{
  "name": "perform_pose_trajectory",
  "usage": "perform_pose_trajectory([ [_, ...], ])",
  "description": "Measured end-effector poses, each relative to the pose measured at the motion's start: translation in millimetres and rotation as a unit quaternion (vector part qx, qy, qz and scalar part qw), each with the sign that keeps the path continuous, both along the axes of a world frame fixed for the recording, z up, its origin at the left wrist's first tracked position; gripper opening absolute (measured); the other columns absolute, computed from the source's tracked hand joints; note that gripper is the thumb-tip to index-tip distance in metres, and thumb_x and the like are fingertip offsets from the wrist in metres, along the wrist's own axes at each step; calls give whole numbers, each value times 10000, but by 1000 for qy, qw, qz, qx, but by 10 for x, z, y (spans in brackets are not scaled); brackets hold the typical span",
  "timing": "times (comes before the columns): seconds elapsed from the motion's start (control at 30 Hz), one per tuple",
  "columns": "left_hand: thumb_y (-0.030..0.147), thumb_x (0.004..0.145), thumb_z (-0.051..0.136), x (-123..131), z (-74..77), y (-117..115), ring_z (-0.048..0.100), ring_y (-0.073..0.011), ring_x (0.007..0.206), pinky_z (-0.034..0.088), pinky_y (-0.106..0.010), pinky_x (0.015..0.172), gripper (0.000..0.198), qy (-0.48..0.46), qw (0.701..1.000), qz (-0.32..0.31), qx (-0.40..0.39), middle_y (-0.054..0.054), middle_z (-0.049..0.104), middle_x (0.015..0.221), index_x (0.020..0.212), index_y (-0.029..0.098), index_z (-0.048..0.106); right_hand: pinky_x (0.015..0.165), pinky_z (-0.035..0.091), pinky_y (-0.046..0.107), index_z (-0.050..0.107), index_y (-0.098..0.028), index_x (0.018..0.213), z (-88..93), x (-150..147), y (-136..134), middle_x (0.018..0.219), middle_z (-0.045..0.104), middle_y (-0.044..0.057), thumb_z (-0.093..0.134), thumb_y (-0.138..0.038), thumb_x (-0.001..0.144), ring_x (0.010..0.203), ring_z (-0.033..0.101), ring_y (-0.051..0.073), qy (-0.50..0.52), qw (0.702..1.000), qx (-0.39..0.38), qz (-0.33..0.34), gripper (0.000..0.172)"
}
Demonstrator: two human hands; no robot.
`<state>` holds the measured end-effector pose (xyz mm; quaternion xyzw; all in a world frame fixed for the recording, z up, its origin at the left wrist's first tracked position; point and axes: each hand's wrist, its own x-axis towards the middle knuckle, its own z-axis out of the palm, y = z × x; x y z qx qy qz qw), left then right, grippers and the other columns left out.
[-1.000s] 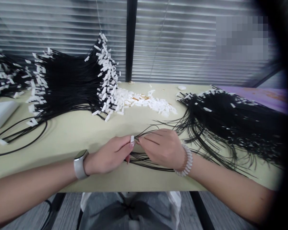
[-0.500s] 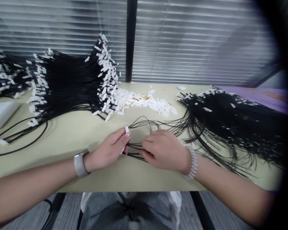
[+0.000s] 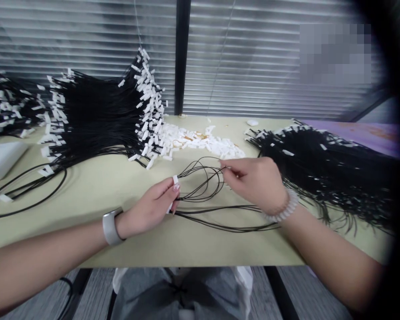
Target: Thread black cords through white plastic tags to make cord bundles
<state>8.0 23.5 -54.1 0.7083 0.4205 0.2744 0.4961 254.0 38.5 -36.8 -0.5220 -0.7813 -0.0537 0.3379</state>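
My left hand [image 3: 151, 209], with a grey watch on the wrist, pinches a small white connector [image 3: 175, 180] from which several thin black wires [image 3: 203, 186] loop out to the right. My right hand [image 3: 255, 180], wearing a white bead bracelet, pinches the far ends of those wires near a pile of loose white connectors [image 3: 203, 143]. More black wires [image 3: 226, 218] run under both hands across the pale table [image 3: 103, 182].
A big bundle of black wires with white connectors [image 3: 100, 115] lies at the back left, another [image 3: 6, 104] at the far left. A heap of bare black wires [image 3: 320, 164] fills the right. A white object [image 3: 0, 158] sits at the left edge. Blinds stand behind.
My right hand has moved up and to the right, away from my left hand, drawing the wire ends out into open loops. My left hand has stayed put with the connector.
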Motion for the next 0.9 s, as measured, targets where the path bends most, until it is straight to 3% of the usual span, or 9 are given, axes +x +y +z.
perform_pose_trajectory([
  [0.1,410,914,275,1,4,-2,424,-101,582,377,-236,585,312,-1,1000,-2,-1,30,449,619,757,177,410,556,391,290,697,-199,929,27,114,87,563,580,14,536,-278,774,525,499,130,73,995,34,-51,237],
  [0.17,409,912,288,2,16,-4,430,-94,583,374,-226,578,310,-7,1000,-5,-7,35,444,621,750,175,410,578,441,300,678,-192,971,46,183,160,665,624,30,544,-278,775,572,546,135,188,980,23,-55,253],
  [0.33,399,914,291,7,40,-11,434,-91,590,379,-224,577,301,-14,1000,-12,-20,38,416,639,753,172,405,723,498,328,582,-181,1089,100,345,362,1095,587,89,565,-263,768,862,606,168,491,870,-27,38,331],
  [0.4,399,915,288,9,31,-11,430,-92,592,380,-228,580,301,-9,1000,-17,-20,37,413,645,751,173,400,631,493,279,549,-203,1119,127,378,399,1154,553,95,508,-312,821,705,601,109,540,839,-36,49,320],
  [0.47,403,914,288,8,13,-9,430,-94,596,382,-233,585,302,-3,1000,-19,-16,33,423,655,755,174,402,456,417,237,440,-253,1239,148,357,381,988,617,75,457,-333,858,443,481,47,533,842,-64,51,389],
  [0.57,400,916,284,-1,-10,-8,437,-96,599,386,-235,585,301,6,1000,-21,-4,30,437,657,759,174,408,327,274,206,292,-280,1302,142,198,246,642,595,-16,441,-354,872,303,341,43,468,867,-151,78,461],
  [0.7,373,922,275,-13,6,-27,437,-99,594,380,-236,582,299,43,997,-43,41,26,463,644,746,173,410,352,329,177,500,-195,919,70,-128,-20,673,610,-2,471,-413,850,383,446,54,313,905,-261,121,230],
  [0.77,357,924,272,-12,30,-44,442,-105,598,378,-244,589,296,67,993,-58,71,19,482,648,740,172,413,423,365,174,533,-171,766,29,-263,-119,671,600,-5,505,-402,832,458,472,53,237,925,-266,130,243],
  [0.9,318,925,277,2,71,-74,438,-109,576,350,-252,570,276,107,984,-81,118,22,484,625,733,173,413,503,324,177,535,-152,644,-18,-416,-196,564,476,-37,492,-365,846,534,402,54,162,947,-237,146,296],
])
